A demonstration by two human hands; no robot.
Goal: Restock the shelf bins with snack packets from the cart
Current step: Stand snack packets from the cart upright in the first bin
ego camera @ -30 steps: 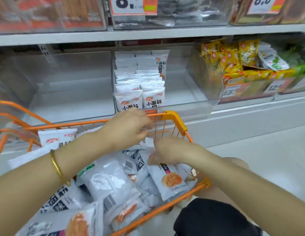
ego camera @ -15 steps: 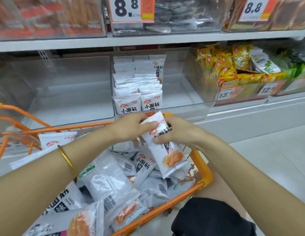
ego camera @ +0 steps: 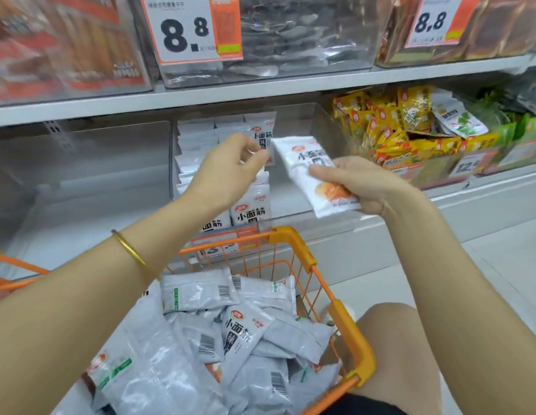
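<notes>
Below both forearms stands the orange cart, heaped with white snack packets, some face up and some showing barcodes. A gold bangle sits on the left forearm. Half a second ago both hands were low over the cart's far rim, holding one packet between them; now they are raised well above it, level with the shelf bin. The right hand alone grips that packet, thumb across its printed face and fingers curled behind its lower end, so that the packet tilts up and to the left. The left hand has let go: its fingers are loosely curled and hold nothing, with thumb and forefinger just beside the packet's upper corner and apart from it. Just beyond the left hand is the clear middle bin, where rows of the same white packets stand upright along its left side; the side behind the held packet is bare. Left of the left hand is another clear bin. Beyond the right hand, to its right, a bin holds yellow packets. Above both hands runs a shelf board, with a price tag reading 8.8 on a bin over it.
</notes>
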